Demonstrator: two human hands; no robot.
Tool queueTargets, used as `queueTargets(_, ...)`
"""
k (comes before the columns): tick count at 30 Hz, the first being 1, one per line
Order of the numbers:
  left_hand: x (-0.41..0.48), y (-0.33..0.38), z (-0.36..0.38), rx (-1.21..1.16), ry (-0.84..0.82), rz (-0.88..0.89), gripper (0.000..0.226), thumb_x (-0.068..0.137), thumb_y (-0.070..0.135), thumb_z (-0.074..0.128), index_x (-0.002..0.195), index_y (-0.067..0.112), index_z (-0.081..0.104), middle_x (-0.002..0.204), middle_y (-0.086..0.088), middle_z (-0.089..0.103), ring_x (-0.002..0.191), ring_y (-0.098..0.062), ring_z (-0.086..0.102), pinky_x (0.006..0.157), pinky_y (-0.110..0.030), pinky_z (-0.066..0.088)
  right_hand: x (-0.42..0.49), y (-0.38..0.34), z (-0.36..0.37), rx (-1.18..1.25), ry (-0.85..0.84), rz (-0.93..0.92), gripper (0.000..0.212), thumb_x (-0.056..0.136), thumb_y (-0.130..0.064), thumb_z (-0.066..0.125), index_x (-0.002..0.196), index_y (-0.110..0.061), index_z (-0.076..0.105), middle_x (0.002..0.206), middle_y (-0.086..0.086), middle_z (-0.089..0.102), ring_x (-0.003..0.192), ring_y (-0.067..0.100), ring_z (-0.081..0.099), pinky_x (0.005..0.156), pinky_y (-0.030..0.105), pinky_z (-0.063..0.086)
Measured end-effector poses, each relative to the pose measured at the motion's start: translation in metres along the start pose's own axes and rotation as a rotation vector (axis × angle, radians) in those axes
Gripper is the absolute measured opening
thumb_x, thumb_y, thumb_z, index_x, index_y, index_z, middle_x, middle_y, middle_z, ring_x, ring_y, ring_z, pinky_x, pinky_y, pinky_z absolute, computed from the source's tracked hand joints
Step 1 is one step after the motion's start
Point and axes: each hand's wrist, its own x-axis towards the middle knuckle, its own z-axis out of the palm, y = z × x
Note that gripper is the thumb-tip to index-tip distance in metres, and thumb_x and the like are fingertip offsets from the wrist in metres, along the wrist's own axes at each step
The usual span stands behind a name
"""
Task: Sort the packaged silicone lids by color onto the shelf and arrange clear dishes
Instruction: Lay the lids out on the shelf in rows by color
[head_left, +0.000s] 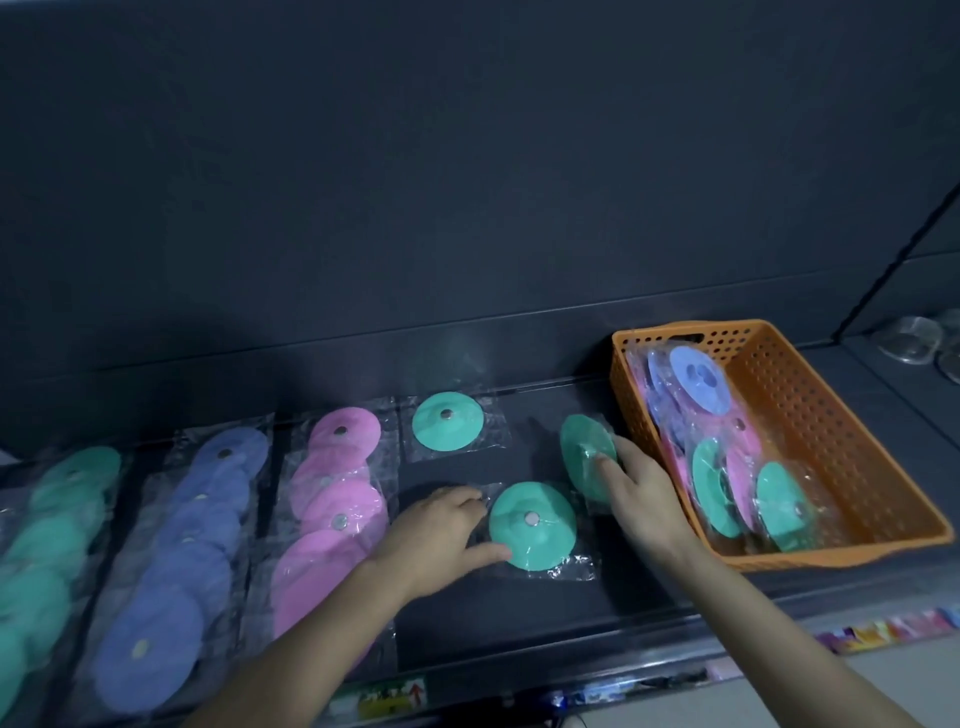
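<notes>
On the dark shelf (545, 613) lie rows of bagged silicone lids: a green row (47, 525) at far left, a blue row (192, 530), a pink row (332, 499). A single green lid (448, 421) lies further back. My left hand (441, 540) rests on the wrapper of a flat green lid (532, 525), fingers spread. My right hand (636, 483) grips another green lid (587, 457), tilted on edge beside the orange basket (852, 447). The basket holds more bagged lids (727, 452), blue, pink and green.
Clear dishes (909, 338) stand on the neighbouring shelf at far right, behind a dark divider. The shelf's back wall rises behind the lids. Price labels (395, 696) run along the shelf's front edge.
</notes>
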Motion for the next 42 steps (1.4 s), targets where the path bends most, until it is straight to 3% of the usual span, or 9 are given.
queueTargets(5, 0.005, 0.003, 0.003, -0.554, 0.234, -0.421, 0.054, 0.078, 0.02, 0.075, 0.126, 0.011, 0.052, 0.12, -0.006, 0.057, 0.094, -0.018, 0.063, 0.089, -0.033, 0.051, -0.002, -0.006, 0.007, -0.075, -0.243, -0.063, 0.027, 0.097, -0.029, 0.047, 0.101, -0.013, 0.069, 0.101, -0.005, 0.069, 0.096, 0.009, 0.062, 0.086, 0.024, 0.045)
queueTargets(8, 0.008, 0.01, 0.002, -1.009, 0.159, -0.585, 0.059, 0.079, 0.003, 0.072, 0.13, 0.005, 0.042, 0.096, -0.008, 0.061, 0.083, -0.022, 0.065, 0.077, -0.031, 0.057, 0.001, -0.001, 0.016, -0.229, -0.322, -0.054, 0.029, 0.096, -0.029, 0.049, 0.093, -0.009, 0.07, 0.097, 0.007, 0.07, 0.092, 0.023, 0.064, 0.082, 0.033, 0.048)
queueTargets(11, 0.012, 0.012, -0.002, -1.227, 0.083, -0.633, 0.035, 0.081, 0.002, 0.07, 0.111, 0.003, 0.052, 0.089, -0.009, 0.062, 0.073, -0.017, 0.064, 0.069, -0.025, 0.058, 0.009, 0.0, 0.02, -0.387, -0.228, -0.113, 0.021, 0.093, -0.02, 0.056, 0.106, -0.012, 0.07, 0.103, 0.004, 0.07, 0.095, 0.018, 0.064, 0.082, 0.022, 0.045)
queueTargets(14, 0.015, 0.015, -0.002, -1.214, 0.068, -0.612, 0.013, 0.081, -0.001, 0.069, 0.086, 0.007, 0.06, 0.083, -0.005, 0.062, 0.073, -0.012, 0.061, 0.071, -0.023, 0.056, 0.024, -0.002, 0.024, -0.476, -0.182, -0.135, 0.025, 0.09, -0.023, 0.059, 0.111, -0.012, 0.067, 0.107, 0.007, 0.068, 0.098, 0.021, 0.061, 0.082, 0.021, 0.043)
queueTargets(20, 0.023, 0.017, 0.004, -1.136, 0.19, -0.62, 0.024, 0.073, -0.012, 0.068, 0.079, 0.009, 0.057, 0.085, -0.005, 0.058, 0.083, -0.019, 0.061, 0.083, -0.035, 0.057, 0.053, 0.005, 0.037, -0.616, -0.287, -0.067, 0.053, 0.079, -0.05, 0.065, 0.122, -0.02, 0.055, 0.107, 0.005, 0.062, 0.104, 0.024, 0.054, 0.089, 0.035, 0.047)
queueTargets(26, 0.022, 0.014, 0.006, -0.878, 0.131, -0.58, 0.014, 0.071, -0.003, 0.073, 0.074, 0.008, 0.067, 0.077, -0.002, 0.065, 0.076, -0.013, 0.061, 0.071, -0.021, 0.049, 0.061, 0.0, 0.037, -0.492, -0.234, 0.158, 0.043, 0.067, -0.041, 0.082, 0.084, -0.007, 0.064, 0.076, 0.0, 0.062, 0.069, 0.014, 0.059, 0.052, 0.021, 0.04)
queueTargets(32, 0.024, 0.016, 0.006, -1.192, 0.166, -0.687, 0.006, 0.097, 0.01, 0.048, 0.092, 0.01, 0.047, 0.103, -0.014, 0.062, 0.086, -0.023, 0.067, 0.064, -0.031, 0.058, 0.059, 0.002, 0.034, -0.496, -0.09, 0.186, 0.032, 0.086, -0.022, 0.064, 0.065, 0.002, 0.063, 0.064, 0.012, 0.062, 0.06, 0.026, 0.059, 0.055, 0.029, 0.043)
queueTargets(37, 0.017, 0.012, 0.002, -1.446, 0.193, -0.691, 0.009, 0.086, -0.002, 0.062, 0.091, 0.004, 0.056, 0.096, -0.011, 0.066, 0.085, -0.016, 0.065, 0.073, -0.022, 0.053, 0.06, -0.001, 0.033, -0.58, -0.167, 0.203, 0.034, 0.085, -0.024, 0.062, 0.057, -0.007, 0.058, 0.053, 0.002, 0.053, 0.057, 0.022, 0.056, 0.052, 0.025, 0.039)
queueTargets(42, 0.012, 0.012, -0.003, -1.551, 0.192, -0.721, 0.013, 0.092, -0.006, 0.05, 0.085, 0.005, 0.052, 0.1, -0.016, 0.066, 0.085, -0.026, 0.066, 0.073, -0.037, 0.057, 0.052, -0.018, 0.036, 0.078, -0.022, 0.272, 0.019, 0.081, -0.012, 0.06, 0.066, -0.005, 0.052, 0.066, 0.011, 0.057, 0.064, 0.029, 0.062, 0.061, 0.036, 0.054)
